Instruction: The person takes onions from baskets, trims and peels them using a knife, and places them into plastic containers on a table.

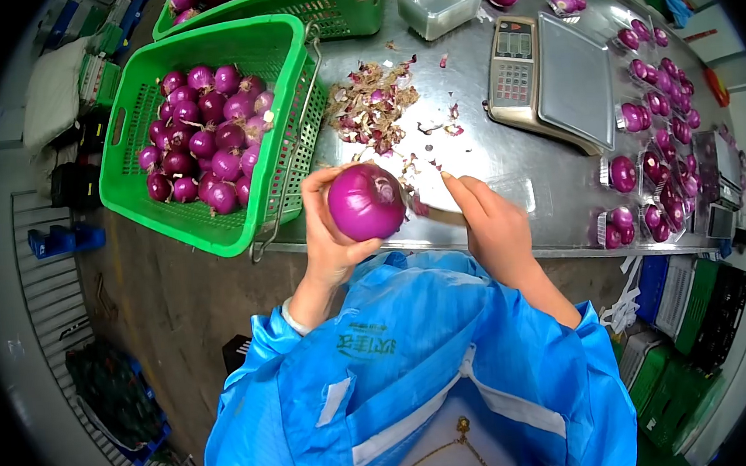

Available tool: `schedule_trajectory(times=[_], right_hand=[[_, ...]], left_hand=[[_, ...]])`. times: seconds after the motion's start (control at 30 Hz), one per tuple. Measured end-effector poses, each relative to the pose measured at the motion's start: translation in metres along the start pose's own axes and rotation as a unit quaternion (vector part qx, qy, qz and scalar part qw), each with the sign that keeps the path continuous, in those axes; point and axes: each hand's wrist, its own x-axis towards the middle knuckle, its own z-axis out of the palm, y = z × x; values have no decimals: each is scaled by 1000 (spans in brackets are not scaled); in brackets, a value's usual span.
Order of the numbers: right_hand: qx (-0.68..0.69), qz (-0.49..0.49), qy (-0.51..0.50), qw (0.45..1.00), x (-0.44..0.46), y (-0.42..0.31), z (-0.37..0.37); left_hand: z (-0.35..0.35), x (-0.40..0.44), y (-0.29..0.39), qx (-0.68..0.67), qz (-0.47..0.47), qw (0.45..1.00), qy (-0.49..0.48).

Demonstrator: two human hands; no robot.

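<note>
A large purple-red onion [366, 202] rests in my left hand [327, 228], whose fingers and thumb wrap around it from the left and below. The onion's pale, dry end faces up and to the right. My right hand [497, 228] is closed on a knife [442, 216], its blade pointing left toward the onion's right side; the handle is mostly hidden by my fingers. Bits of skin hang between blade and onion. Just beyond my hands, a heap of dry onion peelings [372, 106] lies on the metal table [457, 77].
To the left stands a green basket [293, 108] of onions, with a second green basket [334, 13] behind it. A clear plastic tray [441, 2] and a weighing scale [567, 82] are at the back. Packed onions [656, 105] line the right side.
</note>
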Motion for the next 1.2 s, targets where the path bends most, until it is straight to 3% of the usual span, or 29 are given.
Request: schedule_trajectory(times=[0.1, 0.17, 0.33, 0.43, 0.5, 0.53, 0.57, 0.6, 0.63, 0.7, 0.77, 0.8, 0.83, 0.93, 1.0, 1.2], right_hand=[[23, -22, 18, 999, 8, -14, -7], [30, -25, 15, 999, 10, -16, -5], [48, -15, 18, 999, 12, -17, 11], [25, 111, -101, 988, 6, -12, 16], [212, 104, -56, 970, 8, -6, 20], [300, 99, -31, 948, 12, -4, 16], [438, 228, -149, 856, 9, -5, 1], [542, 261, -160, 782, 8, -5, 1], [545, 233, -110, 798, 4, -4, 12], [595, 278, -72, 751, -6, 2, 28], [675, 406, -109, 606, -17, 18, 26], [674, 441, -91, 586, -26, 27, 30], [647, 468, -68, 598, -39, 37, 33], [432, 468, -50, 769, -81, 87, 51], [325, 466, -24, 823, -125, 133, 81], [193, 508, 9, 839, -155, 159, 128]], left_hand=[[2, 7, -2, 134, 164, 977, -5], [4, 10, -2, 244, 260, 934, 0], [10, 7, -8, 315, 336, 888, 7], [16, 5, -11, 323, 349, 879, 37], [16, 5, -8, 354, 343, 869, 40], [17, 7, -7, 368, 340, 865, 41], [17, 9, -8, 376, 333, 864, 19], [17, 12, -12, 370, 326, 870, -19], [18, 13, -16, 372, 288, 879, -73], [27, 14, -17, 383, 227, 881, -158], [36, 13, -29, 392, 169, 885, -187], [37, 15, -31, 391, 147, 889, -190], [36, 17, -26, 401, 145, 885, -187], [13, 18, -14, 422, 130, 879, -179], [-4, 23, 1, 415, 122, 889, -151], [-84, 52, 63, 503, 203, 840, -3]])
